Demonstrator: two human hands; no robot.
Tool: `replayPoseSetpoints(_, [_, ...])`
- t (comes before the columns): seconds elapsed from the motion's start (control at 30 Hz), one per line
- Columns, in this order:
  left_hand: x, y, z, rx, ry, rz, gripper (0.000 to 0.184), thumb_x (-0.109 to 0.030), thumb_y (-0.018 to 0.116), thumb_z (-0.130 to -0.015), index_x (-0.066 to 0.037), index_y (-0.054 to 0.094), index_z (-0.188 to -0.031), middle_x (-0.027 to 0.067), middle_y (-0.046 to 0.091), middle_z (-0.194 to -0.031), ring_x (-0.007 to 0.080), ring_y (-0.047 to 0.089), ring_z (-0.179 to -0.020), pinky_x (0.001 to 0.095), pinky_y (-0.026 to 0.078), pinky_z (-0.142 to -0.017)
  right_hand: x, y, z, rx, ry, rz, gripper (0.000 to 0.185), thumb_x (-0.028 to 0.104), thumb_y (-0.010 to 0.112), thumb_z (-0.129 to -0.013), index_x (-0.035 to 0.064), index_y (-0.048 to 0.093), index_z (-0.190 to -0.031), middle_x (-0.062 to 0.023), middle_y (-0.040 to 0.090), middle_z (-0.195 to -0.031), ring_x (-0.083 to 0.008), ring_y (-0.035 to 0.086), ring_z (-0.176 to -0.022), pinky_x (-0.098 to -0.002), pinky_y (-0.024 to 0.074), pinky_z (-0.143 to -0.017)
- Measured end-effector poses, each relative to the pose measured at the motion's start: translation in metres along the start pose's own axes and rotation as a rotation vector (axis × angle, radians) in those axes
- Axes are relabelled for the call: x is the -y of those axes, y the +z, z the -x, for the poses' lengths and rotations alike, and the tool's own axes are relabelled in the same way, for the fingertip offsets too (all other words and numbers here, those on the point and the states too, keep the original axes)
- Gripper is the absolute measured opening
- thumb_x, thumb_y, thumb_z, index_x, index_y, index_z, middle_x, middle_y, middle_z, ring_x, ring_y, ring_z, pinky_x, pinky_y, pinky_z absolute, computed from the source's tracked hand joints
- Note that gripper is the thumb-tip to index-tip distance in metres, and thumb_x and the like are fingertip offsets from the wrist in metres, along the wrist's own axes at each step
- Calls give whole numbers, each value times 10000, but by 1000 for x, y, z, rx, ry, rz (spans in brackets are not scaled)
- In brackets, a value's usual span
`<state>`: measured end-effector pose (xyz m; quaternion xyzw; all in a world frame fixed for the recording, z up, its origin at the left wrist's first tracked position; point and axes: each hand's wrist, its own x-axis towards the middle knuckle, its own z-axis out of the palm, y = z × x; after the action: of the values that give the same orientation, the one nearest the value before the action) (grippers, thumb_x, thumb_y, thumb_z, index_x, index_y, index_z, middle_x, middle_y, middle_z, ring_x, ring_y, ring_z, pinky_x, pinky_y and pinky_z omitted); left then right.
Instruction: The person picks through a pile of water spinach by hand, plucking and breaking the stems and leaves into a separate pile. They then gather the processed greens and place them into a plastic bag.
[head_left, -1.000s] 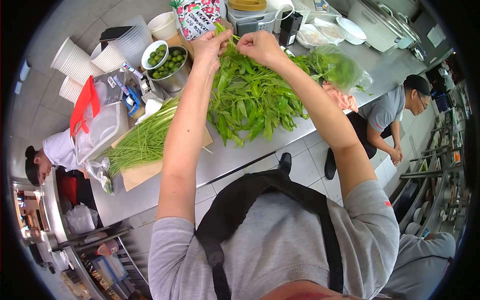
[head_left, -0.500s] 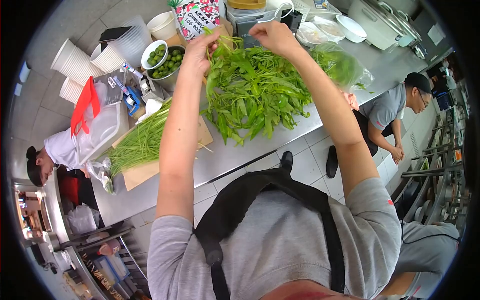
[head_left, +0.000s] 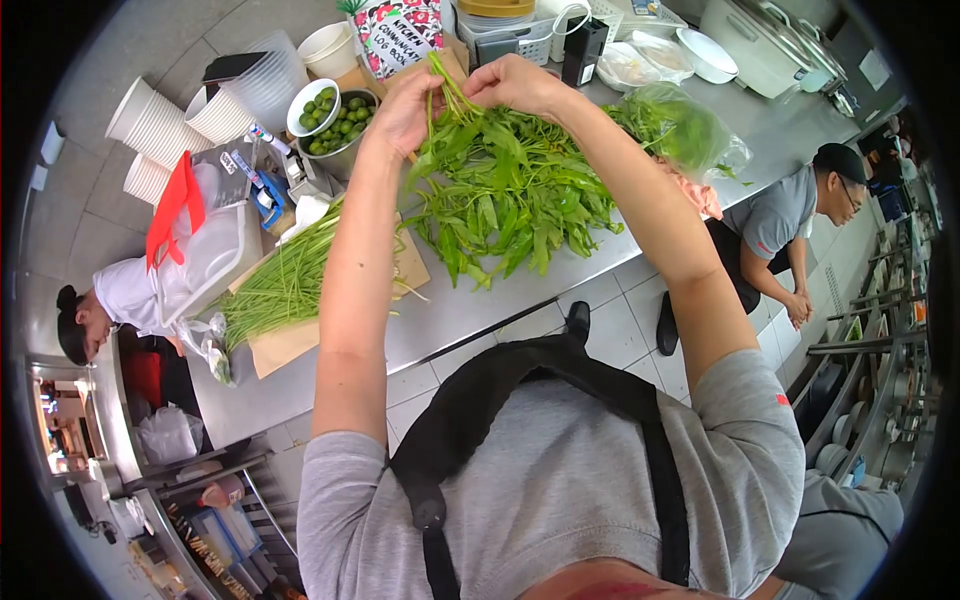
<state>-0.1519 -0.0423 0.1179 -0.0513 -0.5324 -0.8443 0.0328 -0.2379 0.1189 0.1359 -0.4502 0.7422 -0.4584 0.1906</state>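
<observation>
Wrapped round a few green stems [head_left: 447, 82], my left hand [head_left: 405, 112] is closed at the far side of the metal table. These stems stick up past its fingers and carry long narrow leaves, like water spinach. My right hand [head_left: 518, 86] is closed in a pinch on the same stems, close beside the left. Below both hands spreads a big loose heap of leafy greens [head_left: 515, 190]. Left of my left forearm, a bundle of thin green stalks [head_left: 285, 275] lies on brown cardboard [head_left: 285, 347].
A bowl [head_left: 312, 108] and a pot [head_left: 343, 160] of small green limes stand left of my hands. Bagged greens [head_left: 685, 130] lie to the right, and a log book [head_left: 398, 38] is behind. A person [head_left: 785, 220] leans at right; another [head_left: 125, 295] is at left.
My right hand has moved left and down, from apart above the greens to the stems by my left hand. The stems now stand more upright in my left hand.
</observation>
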Motion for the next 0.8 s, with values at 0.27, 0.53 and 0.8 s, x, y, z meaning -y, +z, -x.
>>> replayPoseSetpoints(0.27, [21, 23, 0, -228, -84, 232, 198, -174, 540, -804, -2, 527, -903, 40, 539, -794, 137, 519, -727, 292, 465, -659, 0, 1, 3, -217, 132, 426, 189, 241, 653, -599, 110, 650, -735, -93, 611, -690, -216, 590, -677, -316, 458, -645])
replayPoseSetpoints(0.53, [39, 4, -4, -85, -99, -330, 152, -121, 577, -785, 31, 574, -792, 54, 573, -723, 113, 483, -605, 247, 409, -574, 21, -3, 17, -117, 123, 733, 136, 205, 599, -645, 97, 633, -720, -113, 614, -733, -269, 599, -737, -357, 469, -676])
replayPoseSetpoints(0.8, [37, -4, 21, -124, -207, -710, 175, -121, 581, -779, 53, 586, -793, 49, 575, -719, 100, 468, -596, 216, 372, -589, 15, -4, 17, -170, 30, 1135, 170, 117, 515, -697, 82, 627, -820, -152, 608, -821, -308, 590, -799, -387, 479, -698])
